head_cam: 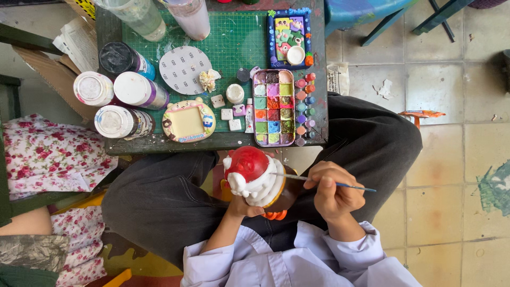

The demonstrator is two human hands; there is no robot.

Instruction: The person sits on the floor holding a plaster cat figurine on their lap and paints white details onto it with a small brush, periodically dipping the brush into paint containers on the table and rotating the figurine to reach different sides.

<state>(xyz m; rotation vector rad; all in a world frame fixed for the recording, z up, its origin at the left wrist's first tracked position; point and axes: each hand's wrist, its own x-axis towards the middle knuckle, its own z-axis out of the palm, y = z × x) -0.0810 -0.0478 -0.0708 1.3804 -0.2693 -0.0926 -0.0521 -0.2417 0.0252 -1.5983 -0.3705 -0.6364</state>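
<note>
Over our lap, left hand (241, 206) grips red-and-white figurine (254, 177) from below; right hand (332, 192) pinches thin paintbrush (324, 182), tip touching figurine; paint palette (274, 108) on table (212, 142) ahead

Red-and-white figurine (254, 176), green mat (234, 40), possibly blue-handled brush (324, 182).

Beige tiled floor (451, 159), blue chair (361, 13).

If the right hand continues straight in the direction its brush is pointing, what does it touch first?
The right hand points its thin brush left, at the figurine in the left hand. The tip would probably meet the white part first; it may already touch.
</note>
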